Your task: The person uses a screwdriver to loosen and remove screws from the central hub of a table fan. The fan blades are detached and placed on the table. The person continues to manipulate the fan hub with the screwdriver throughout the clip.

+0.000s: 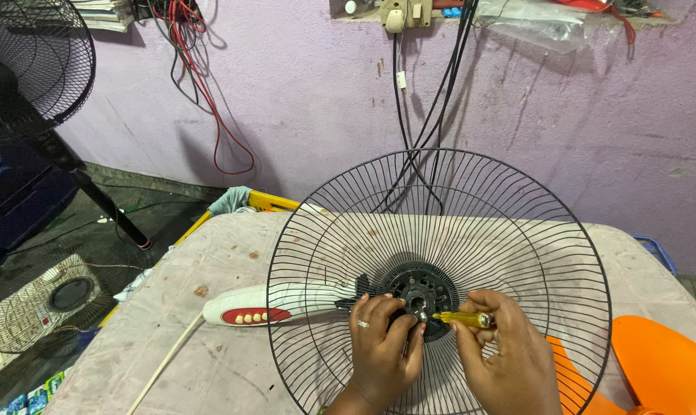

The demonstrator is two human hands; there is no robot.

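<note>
Right fingers [471, 327] pinch screwdriver [462, 317]; hub [421, 296] beside.

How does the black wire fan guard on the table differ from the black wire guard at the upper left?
The black wire fan guard on the table shows whole and near, with both hands at its hub; the black wire guard at the upper left is cropped, farther off and untouched. Both are round with radial black wires.

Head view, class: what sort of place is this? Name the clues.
Probably a small fan repair workshop. A black wire fan guard lies on a worn table, loose cables hang down the purple wall, and another fan stands at the left.
</note>
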